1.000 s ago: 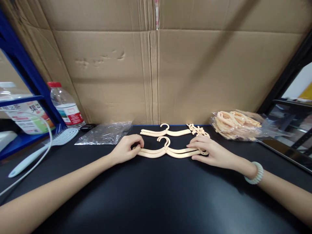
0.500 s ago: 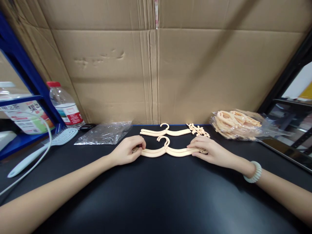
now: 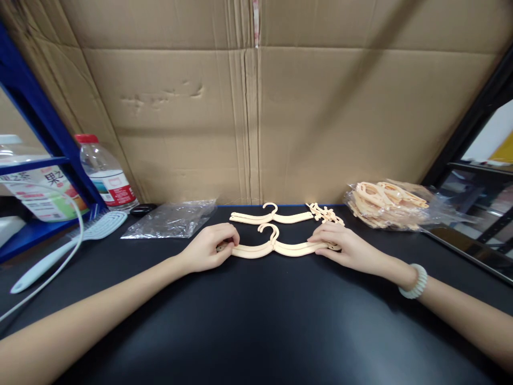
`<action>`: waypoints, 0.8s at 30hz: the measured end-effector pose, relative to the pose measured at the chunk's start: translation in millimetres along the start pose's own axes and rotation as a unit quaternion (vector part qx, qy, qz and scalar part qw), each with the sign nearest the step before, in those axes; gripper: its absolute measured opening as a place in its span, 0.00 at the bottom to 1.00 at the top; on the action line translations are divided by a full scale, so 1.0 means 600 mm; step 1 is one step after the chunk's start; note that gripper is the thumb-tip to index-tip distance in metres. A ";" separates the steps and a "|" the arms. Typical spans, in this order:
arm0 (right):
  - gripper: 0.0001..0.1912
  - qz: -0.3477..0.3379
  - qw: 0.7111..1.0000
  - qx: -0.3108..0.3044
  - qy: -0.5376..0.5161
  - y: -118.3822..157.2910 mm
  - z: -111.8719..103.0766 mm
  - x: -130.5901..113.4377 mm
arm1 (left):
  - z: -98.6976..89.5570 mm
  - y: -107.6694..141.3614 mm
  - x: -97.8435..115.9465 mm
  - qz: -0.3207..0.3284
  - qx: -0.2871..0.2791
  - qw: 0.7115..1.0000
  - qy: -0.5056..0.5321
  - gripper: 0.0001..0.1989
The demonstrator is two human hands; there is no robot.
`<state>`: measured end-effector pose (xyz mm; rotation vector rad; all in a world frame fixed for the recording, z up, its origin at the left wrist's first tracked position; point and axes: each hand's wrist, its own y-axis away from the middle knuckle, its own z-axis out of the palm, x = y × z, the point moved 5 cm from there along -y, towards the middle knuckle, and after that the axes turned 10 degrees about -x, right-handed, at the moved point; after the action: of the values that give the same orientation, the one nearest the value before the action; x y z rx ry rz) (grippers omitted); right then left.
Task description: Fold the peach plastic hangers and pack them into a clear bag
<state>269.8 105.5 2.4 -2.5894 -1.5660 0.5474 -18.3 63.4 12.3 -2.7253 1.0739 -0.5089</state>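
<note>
Two cream clothes hangers lie on the black table, one behind the other, hooks pointing away from me. The nearer hanger (image 3: 294, 250) has my left hand (image 3: 211, 247) closed on its left end. At its other end, my right hand (image 3: 340, 246) grips it between thumb and fingers. My hands partly cover both tips. Just behind it rests the second hanger (image 3: 256, 218), touched by neither hand. A small heap of cream plastic pieces (image 3: 326, 214) sits beside that hanger's right end, beyond my right fingers.
A clear bag of cream hanger parts (image 3: 385, 206) lies at the back right, near a dark tablet-like panel (image 3: 468, 251). To the left are a flat plastic bag (image 3: 172, 218), a hairbrush (image 3: 102, 224), a white cable (image 3: 44, 286) and a red-capped bottle (image 3: 106, 176). Cardboard (image 3: 180, 117) stands behind.
</note>
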 end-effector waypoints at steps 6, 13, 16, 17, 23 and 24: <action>0.11 0.001 1.000 0.007 0.000 0.001 0.003 0.003 | 0.000 -0.001 -0.002 -0.001 0.006 1.000 0.002 0.08; 0.12 0.005 1.000 0.014 -0.001 0.002 0.000 0.000 | -0.001 -0.002 -0.005 -0.012 0.017 1.000 -0.008 0.08; 0.12 0.002 0.999 0.042 0.000 0.003 -0.005 0.000 | -0.006 -0.001 -0.008 -0.026 0.043 0.999 -0.019 0.07; 0.11 -0.001 0.999 0.054 0.003 0.003 -0.007 0.000 | -0.008 0.000 -0.010 -0.030 0.052 0.998 -0.023 0.08; 0.08 0.003 0.992 0.121 0.031 0.006 -0.018 0.000 | -0.014 0.001 -0.014 -0.046 0.077 0.995 -0.031 0.10; 0.08 0.005 0.991 0.128 0.033 0.006 -0.020 -0.001 | -0.014 0.001 -0.015 -0.048 0.080 0.995 -0.032 0.11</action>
<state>276.4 104.8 12.7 -2.3997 -1.3649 0.6104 -27.9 68.7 17.9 -2.6423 0.8517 -0.4953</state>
